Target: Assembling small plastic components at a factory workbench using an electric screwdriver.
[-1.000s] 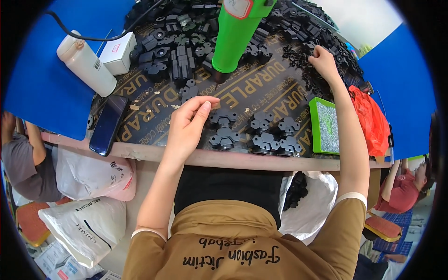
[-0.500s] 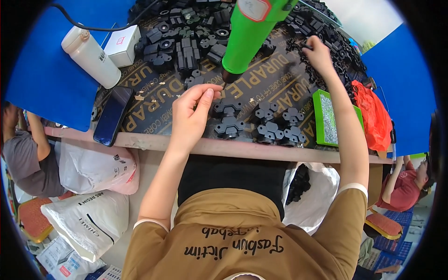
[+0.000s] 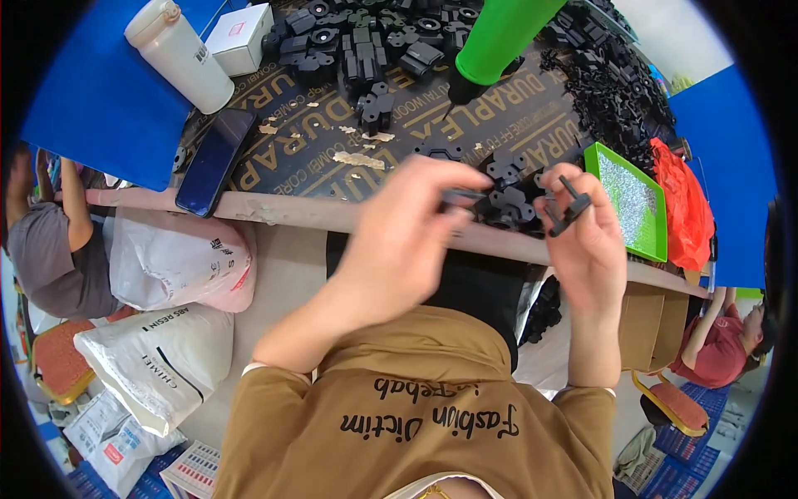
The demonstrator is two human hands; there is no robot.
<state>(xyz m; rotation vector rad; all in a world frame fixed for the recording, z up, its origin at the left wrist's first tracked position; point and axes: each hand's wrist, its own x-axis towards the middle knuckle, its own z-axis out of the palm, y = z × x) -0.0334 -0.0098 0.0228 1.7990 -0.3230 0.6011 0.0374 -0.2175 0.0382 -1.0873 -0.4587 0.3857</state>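
In front of me, above the table's near edge, my right hand [image 3: 588, 249] pinches a small black plastic bracket-like part [image 3: 570, 209] between thumb and fingers. To its left, my left hand [image 3: 407, 237], smeared by motion, is closed on a dark piece [image 3: 462, 197] at its fingertips; its exact kind is hard to make out. Beyond the hands, several black plastic housings [image 3: 509, 202] stand on the table, partly hidden by the left hand. A green electric screwdriver [image 3: 503, 41] hangs over the table, its bit [image 3: 450, 110] pointing down, touched by neither hand.
Piles of black parts [image 3: 357, 50] cover the back; smaller ones heap [image 3: 611, 96] at right. A green tray [image 3: 661, 249] of small metal pieces sits beside a red bag [image 3: 686, 208]. A phone [image 3: 218, 162], white bottle [image 3: 187, 62] and white box [image 3: 241, 40] stand left.
My right hand has come back from the small-parts heap with a black part. My left hand has dropped from the screwdriver bit toward the table edge. The whole view has shifted.
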